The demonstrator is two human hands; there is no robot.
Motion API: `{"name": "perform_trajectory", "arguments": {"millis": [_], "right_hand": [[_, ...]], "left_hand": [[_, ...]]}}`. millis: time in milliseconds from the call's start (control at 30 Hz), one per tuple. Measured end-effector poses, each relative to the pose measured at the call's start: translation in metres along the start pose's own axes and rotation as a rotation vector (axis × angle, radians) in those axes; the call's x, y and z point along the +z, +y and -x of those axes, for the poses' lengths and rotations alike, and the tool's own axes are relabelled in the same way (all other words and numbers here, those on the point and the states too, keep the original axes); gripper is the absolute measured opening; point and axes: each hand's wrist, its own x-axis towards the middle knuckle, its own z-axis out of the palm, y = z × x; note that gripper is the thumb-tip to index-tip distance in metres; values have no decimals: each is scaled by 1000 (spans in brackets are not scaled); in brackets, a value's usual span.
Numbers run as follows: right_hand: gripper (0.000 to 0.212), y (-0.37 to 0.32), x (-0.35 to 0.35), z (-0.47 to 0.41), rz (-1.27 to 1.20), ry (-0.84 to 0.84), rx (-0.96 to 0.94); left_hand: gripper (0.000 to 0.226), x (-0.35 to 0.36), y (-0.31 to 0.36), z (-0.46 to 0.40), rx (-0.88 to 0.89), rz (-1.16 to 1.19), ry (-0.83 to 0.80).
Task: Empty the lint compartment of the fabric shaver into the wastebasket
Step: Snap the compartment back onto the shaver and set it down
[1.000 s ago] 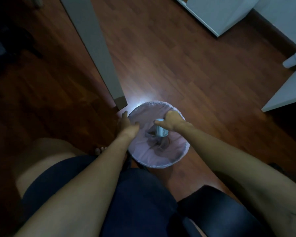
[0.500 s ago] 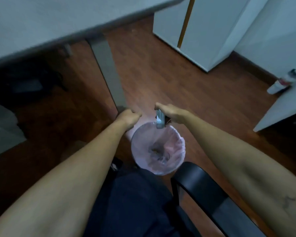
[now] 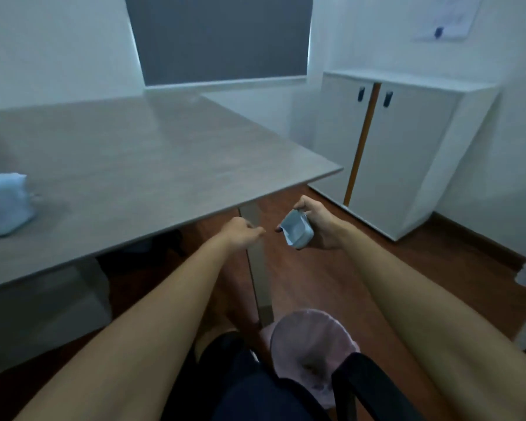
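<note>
At the far left edge of the grey desk (image 3: 140, 159) lies a pale blue, rounded appliance (image 3: 3, 205), blurred and partly cut off; it may be the shaver's body, but that cannot be told. The left hand (image 3: 240, 233) hangs in the air just off the desk's near edge, loosely curled with fingertips drawn together and holding nothing. Just beside it, not touching, the right hand (image 3: 319, 226) is wrapped around the lint compartment (image 3: 296, 229), a small pale grey-blue cup with rounded corners, its open mouth tilted toward the left hand. Its inside looks pale; whether any lint remains is too blurred to tell. Below the hands, on the red-brown wooden floor (image 3: 407, 268), stands the wastebasket (image 3: 310, 338) with a pink liner, next to the desk leg (image 3: 257, 256) and partly behind a black chair arm (image 3: 374, 387). A white cabinet (image 3: 407, 153) stands at the right.

Half a second earlier the compartment was held directly over the wastebasket's rim; now both hands are up near desk height, well clear of it, and the view has lifted to show the desk top and wall.
</note>
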Motion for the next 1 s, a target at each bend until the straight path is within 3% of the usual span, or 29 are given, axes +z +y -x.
{"name": "perform_trajectory", "arguments": {"millis": [233, 467, 733, 867, 1000], "right_hand": [[60, -80, 67, 6, 103, -134, -111], [61, -129, 148, -15, 101, -257, -203], [50, -145, 242, -62, 91, -267, -233], [69, -145, 278, -84, 139, -273, -251], [35, -142, 307, -99, 146, -322, -281]], "left_hand": [[15, -94, 13, 40, 45, 153, 60], [26, -190, -25, 79, -2, 189, 253], [15, -259, -98, 111, -89, 218, 661], [14, -280, -130, 122, -128, 132, 863], [25, -291, -158, 126, -164, 52, 1071]]}}
